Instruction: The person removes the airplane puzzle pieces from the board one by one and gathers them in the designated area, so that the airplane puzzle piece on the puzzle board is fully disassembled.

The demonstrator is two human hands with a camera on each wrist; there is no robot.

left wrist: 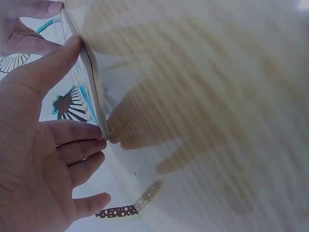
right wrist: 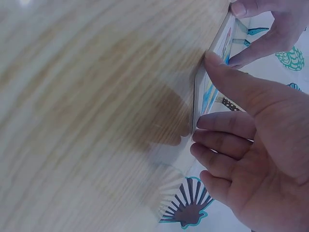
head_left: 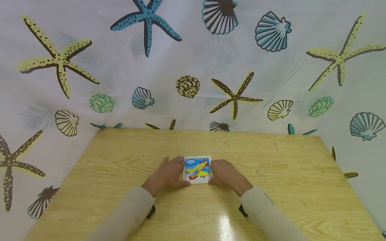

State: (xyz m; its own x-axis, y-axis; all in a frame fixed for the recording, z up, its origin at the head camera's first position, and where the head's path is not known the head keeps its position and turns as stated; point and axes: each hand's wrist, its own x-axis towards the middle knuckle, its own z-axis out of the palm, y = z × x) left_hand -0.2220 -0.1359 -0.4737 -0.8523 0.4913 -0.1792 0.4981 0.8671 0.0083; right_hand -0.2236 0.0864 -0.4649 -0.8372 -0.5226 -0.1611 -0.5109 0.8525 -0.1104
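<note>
A small jigsaw puzzle in a pale frame lies flat on the wooden table, showing a yellow and red airplane on blue sky. My left hand holds its left side, thumb by the near corner and fingertips along the edge toward the far corner. On the opposite side, my right hand grips the frame in the same way. From the left wrist, the puzzle appears edge-on between thumb and fingers of the left hand. The right wrist view likewise shows the right hand at the frame's edge.
The wood-grain table stretches around the puzzle on all sides. Behind it and at both sides hangs a white cloth printed with starfish and shells. Dark straps show at both sleeve cuffs.
</note>
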